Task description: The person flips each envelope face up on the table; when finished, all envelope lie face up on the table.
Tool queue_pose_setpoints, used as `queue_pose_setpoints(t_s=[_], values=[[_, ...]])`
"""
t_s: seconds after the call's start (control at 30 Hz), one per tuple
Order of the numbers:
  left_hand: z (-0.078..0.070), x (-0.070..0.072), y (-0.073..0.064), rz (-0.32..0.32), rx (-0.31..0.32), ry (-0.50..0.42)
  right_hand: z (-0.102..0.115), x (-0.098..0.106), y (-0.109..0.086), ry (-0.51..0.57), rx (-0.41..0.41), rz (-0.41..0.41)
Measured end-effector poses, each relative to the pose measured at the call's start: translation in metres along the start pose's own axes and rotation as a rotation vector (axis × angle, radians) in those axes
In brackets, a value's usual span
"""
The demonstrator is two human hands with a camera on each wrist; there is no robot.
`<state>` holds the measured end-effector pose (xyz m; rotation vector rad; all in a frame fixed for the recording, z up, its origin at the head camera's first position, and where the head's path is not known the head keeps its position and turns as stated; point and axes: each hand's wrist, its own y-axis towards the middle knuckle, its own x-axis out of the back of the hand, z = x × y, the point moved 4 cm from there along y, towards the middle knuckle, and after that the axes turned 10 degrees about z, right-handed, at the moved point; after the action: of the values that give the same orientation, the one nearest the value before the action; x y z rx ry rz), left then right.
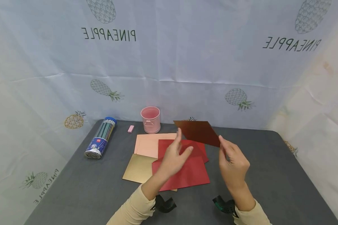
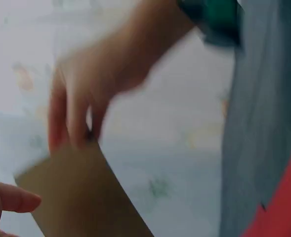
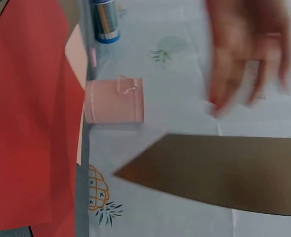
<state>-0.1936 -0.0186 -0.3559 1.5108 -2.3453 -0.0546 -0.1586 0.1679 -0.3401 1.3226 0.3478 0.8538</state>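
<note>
My right hand [image 1: 234, 164] pinches a flat brownish-gold piece of stiff paper [image 1: 198, 131] by its near right corner, holding it up above the far side of the table. Left of it, my left hand [image 1: 173, 157] is raised with thumb and fingers spread, close to the paper and gripping nothing. In the left wrist view the same paper [image 2: 81, 192] hangs from the right fingers, blurred. Below the hands lie overlapping red paper pieces [image 1: 183, 176], partly over a gold one [image 1: 138, 168] and a pale pink one [image 1: 146, 145].
A pink bucket-shaped cup [image 1: 151, 120] stands at the table's back edge, with a small pink eraser [image 1: 130, 128] to its left. Farther left lies a clear tube of pencils [image 1: 101, 137] with a blue cap. A pineapple-print curtain [image 1: 169, 56] hangs behind the dark table [image 1: 259, 175].
</note>
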Motion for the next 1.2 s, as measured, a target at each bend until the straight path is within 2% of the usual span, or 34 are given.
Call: queue_pose_setpoints(t_s=[0.1, 0.17, 0.3, 0.4, 0.5, 0.57, 0.67, 0.8, 0.93, 1.03, 1.13, 1.2], values=[[-0.019, -0.016, -0.013, 0.089, -0.14, -0.12, 0.016, -0.009, -0.002, -0.099, 0.162, -0.005], [-0.026, -0.022, -0.019, 0.099, -0.195, -0.147, 0.026, -0.014, -0.005, -0.136, 0.259, 0.014], [-0.026, -0.024, -0.025, 0.003, -0.253, -0.095, 0.044, -0.023, -0.007, -0.16, 0.426, 0.057], [-0.022, -0.02, -0.026, -0.073, -0.274, -0.096, 0.053, -0.026, -0.009, -0.151, 0.524, 0.081], [-0.016, -0.016, -0.026, -0.128, -0.257, -0.139, 0.058, -0.029, -0.014, -0.129, 0.577, 0.11], [-0.011, -0.013, -0.025, -0.151, -0.239, -0.173, 0.058, -0.031, -0.019, -0.096, 0.575, 0.147], [-0.003, -0.007, -0.023, -0.181, -0.217, -0.188, 0.051, -0.035, -0.027, 0.006, 0.504, 0.211], [0.008, 0.001, -0.019, -0.208, -0.214, -0.183, 0.029, -0.035, -0.034, 0.151, 0.323, 0.247], [0.02, 0.011, -0.014, -0.233, -0.225, -0.141, -0.006, -0.025, -0.034, 0.203, 0.091, 0.26], [0.03, 0.015, -0.011, -0.219, -0.224, -0.125, -0.038, -0.014, -0.035, 0.18, -0.103, 0.278], [0.04, 0.016, -0.007, -0.177, -0.2, -0.161, -0.067, -0.005, -0.039, 0.166, -0.297, 0.323], [0.046, 0.016, -0.005, -0.155, -0.177, -0.196, -0.078, -0.001, -0.04, 0.185, -0.429, 0.378]])
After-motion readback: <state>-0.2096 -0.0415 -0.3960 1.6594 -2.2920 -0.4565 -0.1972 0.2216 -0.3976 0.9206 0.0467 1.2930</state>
